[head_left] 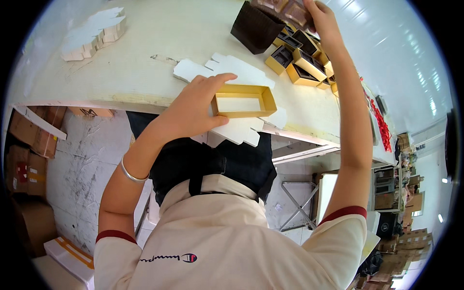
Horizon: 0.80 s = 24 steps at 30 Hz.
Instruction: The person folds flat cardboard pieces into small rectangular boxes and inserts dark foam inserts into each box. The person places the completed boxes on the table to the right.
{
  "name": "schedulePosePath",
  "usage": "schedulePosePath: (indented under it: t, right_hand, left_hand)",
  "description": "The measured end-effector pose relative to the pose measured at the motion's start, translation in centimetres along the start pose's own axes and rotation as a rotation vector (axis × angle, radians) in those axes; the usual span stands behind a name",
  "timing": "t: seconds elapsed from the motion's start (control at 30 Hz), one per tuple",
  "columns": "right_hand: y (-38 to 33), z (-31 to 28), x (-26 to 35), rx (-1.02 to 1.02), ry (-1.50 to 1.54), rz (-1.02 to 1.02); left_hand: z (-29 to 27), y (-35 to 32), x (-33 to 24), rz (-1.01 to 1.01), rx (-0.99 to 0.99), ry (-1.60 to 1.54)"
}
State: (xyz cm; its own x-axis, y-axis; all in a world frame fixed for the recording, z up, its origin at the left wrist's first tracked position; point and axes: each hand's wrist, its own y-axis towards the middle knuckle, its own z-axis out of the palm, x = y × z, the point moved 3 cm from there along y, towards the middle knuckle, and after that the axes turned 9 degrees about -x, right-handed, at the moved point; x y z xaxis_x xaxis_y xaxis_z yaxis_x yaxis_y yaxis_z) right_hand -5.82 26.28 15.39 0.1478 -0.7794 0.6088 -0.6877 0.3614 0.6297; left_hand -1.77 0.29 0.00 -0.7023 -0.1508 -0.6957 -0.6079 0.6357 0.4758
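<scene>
My left hand (195,108) grips an open gold cardboard box tray (244,101) by its left end, holding it above a flat white die-cut cardboard sheet (232,72) near the table's front edge. My right hand (321,19) reaches far across the table to the top of the view and closes on a pinkish-brown plastic insert tray (285,8). Just below that hand lies a cluster of several gold boxes with dark inserts (302,60), next to a dark brown box (253,26).
A stack of flat white die-cut sheets (94,34) lies at the table's far left. The white table (145,63) has a worn front edge. Brown cartons (29,145) stand on the floor at left, a folding metal frame (299,203) at lower right.
</scene>
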Motion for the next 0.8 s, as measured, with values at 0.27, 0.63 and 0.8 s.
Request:
schedulePosePath:
  t: [0.27, 0.63, 0.8]
  right_hand:
    - [-10.0, -2.4, -2.3, 0.817, -0.267, 0.376]
    - [-13.0, 2.3, -2.4, 0.797, -0.306, 0.23]
    - [-13.2, 0.5, 0.1, 0.797, 0.049, 0.329]
  left_hand:
    - [0.2, 0.3, -1.5, 0.077, -0.088, 0.061]
    - [0.7, 0.9, -0.9, 0.013, 0.022, 0.083]
    - [-0.1, 1.0, 0.6, 0.004, 0.064, 0.044]
